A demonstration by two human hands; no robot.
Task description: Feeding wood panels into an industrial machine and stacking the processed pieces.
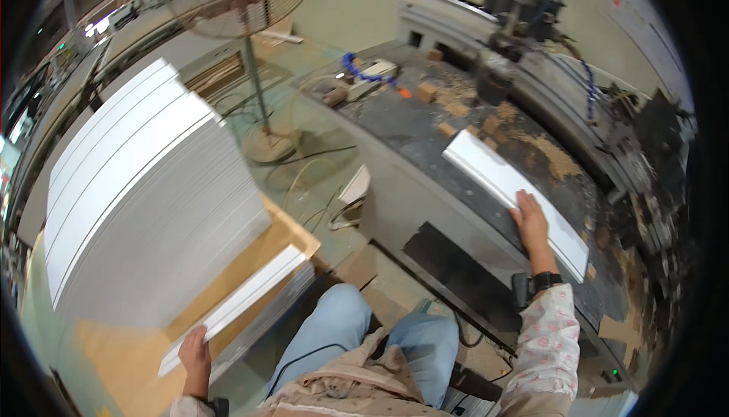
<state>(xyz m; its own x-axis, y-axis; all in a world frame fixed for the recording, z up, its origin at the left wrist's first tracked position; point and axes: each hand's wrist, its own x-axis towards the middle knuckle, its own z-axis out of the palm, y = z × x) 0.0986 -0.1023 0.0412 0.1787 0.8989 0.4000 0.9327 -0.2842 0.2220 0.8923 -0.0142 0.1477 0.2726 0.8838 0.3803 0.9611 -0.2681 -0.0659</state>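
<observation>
My right hand (pixel 534 223) rests on a long white profiled board (pixel 493 173), its fingers laid over the face near the board's middle. That board lies aslant on the dark machine table (pixel 425 132). At the lower left, my left hand (pixel 195 358) is closed around the near end of a narrow white board (pixel 243 299). This one lies atop a low stack at the side of a wooden pallet; the underside of my grip is hidden. Beyond it stands a tall stack of white boards (pixel 125 151).
A pedestal fan (pixel 262 98) stands behind the tall stack. Wood offcuts and sawdust (pixel 558 155) litter the machine table, with a blue coiled hose (pixel 368 75) near its far edge. The machine's gantry (pixel 497 75) rises at the back right. Cables (pixel 311 166) trail over the floor.
</observation>
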